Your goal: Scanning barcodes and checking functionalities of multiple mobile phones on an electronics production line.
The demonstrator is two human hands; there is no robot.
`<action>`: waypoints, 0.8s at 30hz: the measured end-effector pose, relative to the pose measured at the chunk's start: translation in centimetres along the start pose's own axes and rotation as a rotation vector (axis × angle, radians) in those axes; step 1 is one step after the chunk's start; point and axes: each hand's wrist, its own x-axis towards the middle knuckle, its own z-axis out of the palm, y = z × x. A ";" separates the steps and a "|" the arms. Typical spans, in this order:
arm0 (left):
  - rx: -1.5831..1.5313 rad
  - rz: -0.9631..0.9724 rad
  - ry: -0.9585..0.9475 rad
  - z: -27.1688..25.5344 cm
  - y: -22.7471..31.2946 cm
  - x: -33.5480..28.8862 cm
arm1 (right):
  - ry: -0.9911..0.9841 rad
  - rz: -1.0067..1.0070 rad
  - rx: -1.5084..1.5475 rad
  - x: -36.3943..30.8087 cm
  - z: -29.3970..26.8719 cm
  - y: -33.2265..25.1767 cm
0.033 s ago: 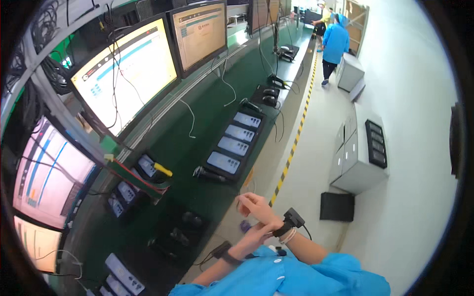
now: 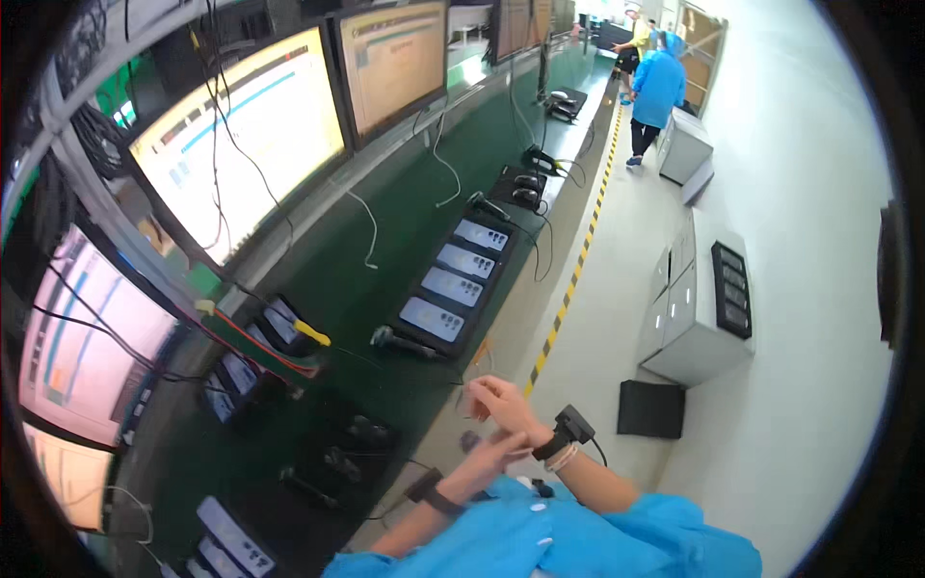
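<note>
My left hand (image 2: 489, 466) is open, its fingers stretched toward the right wrist and lying just beside it. A dark strap with a small device (image 2: 431, 485) sits on the left wrist. In front of my body my right hand (image 2: 507, 405) is raised, its fingers curled loosely inward with nothing visible in them. A black wrist strap with a small black box (image 2: 574, 424) and a pale band (image 2: 561, 459) are on the right wrist. Nearest on the bench is a black tray (image 2: 453, 289) of several phones, with a handheld scanner (image 2: 405, 341) at its near end.
The green bench (image 2: 332, 226) carries monitors (image 2: 241, 144), hanging cables, a yellow-handled tool (image 2: 312, 333) and more phones (image 2: 231, 539). Along the right wall stand grey cabinets (image 2: 701, 313), one bearing a black tray (image 2: 732, 289). A black box (image 2: 651, 409) lies on the floor. People (image 2: 659, 91) are in the far aisle.
My left hand has drawn slightly back from the right wrist, where its fingers rested on the strap. The right hand has barely moved. The view has shifted a little.
</note>
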 end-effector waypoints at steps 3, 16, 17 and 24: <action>0.080 0.037 0.126 -2.6 3.7 3.4 | -0.057 0.033 -0.204 6.0 -5.8 2.5; -0.346 0.449 0.859 -9.6 2.0 11.4 | -0.372 0.114 -0.054 47.0 -11.3 4.5; -0.268 0.520 0.985 -9.0 0.5 11.8 | -0.478 0.028 -0.118 49.9 -10.5 4.0; -0.845 0.481 1.434 -1.1 -10.0 14.7 | -0.562 0.312 0.169 66.5 3.3 5.4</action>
